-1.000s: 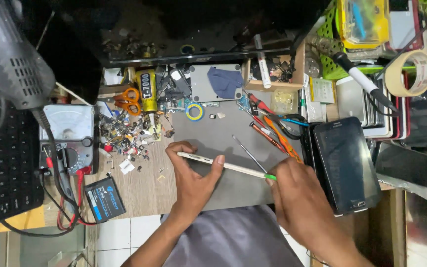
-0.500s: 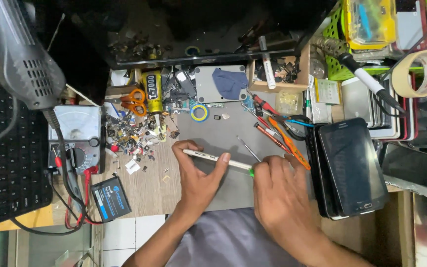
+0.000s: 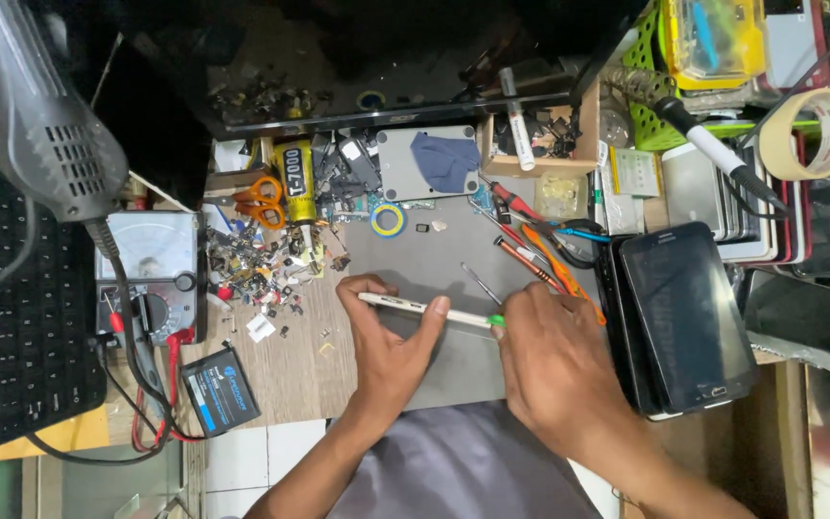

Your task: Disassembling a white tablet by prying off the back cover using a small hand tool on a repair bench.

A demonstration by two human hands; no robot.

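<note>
My left hand [image 3: 388, 338] holds a thin white phone [image 3: 415, 308] on its edge over the grey work mat [image 3: 434, 259], thumb and fingers pinching its long sides. My right hand [image 3: 554, 370] is closed around a small green-tipped tool [image 3: 497, 321], whose tip touches the phone's right end. Most of that tool is hidden inside the fist.
A black tablet [image 3: 689, 312] lies right of my right hand. Screwdrivers and orange tweezers [image 3: 540, 245] lie on the mat's far right. Loose small parts [image 3: 261, 264], orange scissors [image 3: 261, 197], a glue tube [image 3: 297, 183], a multimeter [image 3: 146, 279] and a phone battery [image 3: 220, 389] sit at left.
My right hand has moved left, closer to the phone's end. The left hand has kept its hold on the phone; the view has shifted a little.
</note>
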